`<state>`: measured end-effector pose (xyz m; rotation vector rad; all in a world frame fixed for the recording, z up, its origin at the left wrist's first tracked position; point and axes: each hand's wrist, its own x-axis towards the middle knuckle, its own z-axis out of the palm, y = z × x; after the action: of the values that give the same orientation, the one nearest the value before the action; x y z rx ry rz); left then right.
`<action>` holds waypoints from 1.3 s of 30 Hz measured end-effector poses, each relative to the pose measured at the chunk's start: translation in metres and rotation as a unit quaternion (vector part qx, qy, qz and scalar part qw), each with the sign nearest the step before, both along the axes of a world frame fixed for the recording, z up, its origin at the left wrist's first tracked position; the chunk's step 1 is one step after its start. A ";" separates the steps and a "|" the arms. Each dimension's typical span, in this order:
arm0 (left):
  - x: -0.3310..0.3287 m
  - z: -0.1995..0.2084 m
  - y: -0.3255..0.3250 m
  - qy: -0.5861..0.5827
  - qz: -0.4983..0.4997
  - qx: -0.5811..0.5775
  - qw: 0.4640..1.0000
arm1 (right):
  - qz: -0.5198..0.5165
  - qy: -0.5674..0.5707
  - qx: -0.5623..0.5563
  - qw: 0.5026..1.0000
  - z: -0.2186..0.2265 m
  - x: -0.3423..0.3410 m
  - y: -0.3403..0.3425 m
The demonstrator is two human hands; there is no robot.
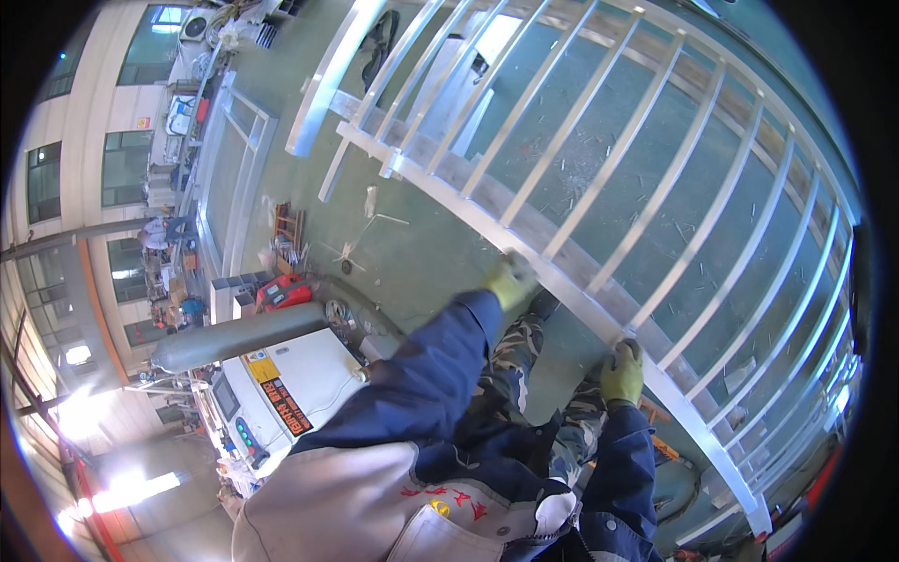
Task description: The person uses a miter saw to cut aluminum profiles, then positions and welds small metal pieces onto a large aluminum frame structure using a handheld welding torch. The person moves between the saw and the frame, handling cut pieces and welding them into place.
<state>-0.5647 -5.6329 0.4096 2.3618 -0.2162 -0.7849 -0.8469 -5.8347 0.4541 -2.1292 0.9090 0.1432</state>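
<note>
A long silvery metal railing (562, 281) with many parallel bars stretches across the upper right, in front of my body. My left hand (510, 281), in a yellow-green work glove, is at the near rail, fingers curled against its edge and somewhat blurred. Farther right along the same rail, my right hand (622, 373), gloved alike, is closed round the edge with the fingers on top. The undersides of the rail at both hands are hidden. Bare wooden-looking beams (459, 173) show beneath the railing.
Left of me stands a white machine cabinet (300, 384) beside a grey gas cylinder (243, 337). A red case (284, 292) lies behind them. Metal frames (245, 178) lie farther left, and a person (161, 232) is in the distance. Scraps dot the green floor (412, 253).
</note>
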 end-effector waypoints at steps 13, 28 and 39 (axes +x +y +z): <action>0.352 0.140 0.113 -0.169 0.132 0.166 0.963 | -0.045 0.078 -0.052 0.995 -0.015 0.001 0.014; 0.305 -0.015 0.119 -0.031 -0.006 0.152 0.988 | -0.104 0.096 -0.038 0.989 0.002 0.012 0.022; 0.189 0.031 0.051 -0.014 -0.165 0.053 0.985 | -0.115 0.092 -0.056 0.988 -0.001 0.013 0.026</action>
<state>-0.3753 -5.5823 0.4405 2.4720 -0.6025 -0.9359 -0.8342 -5.8087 0.4530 -2.1203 1.2903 0.1761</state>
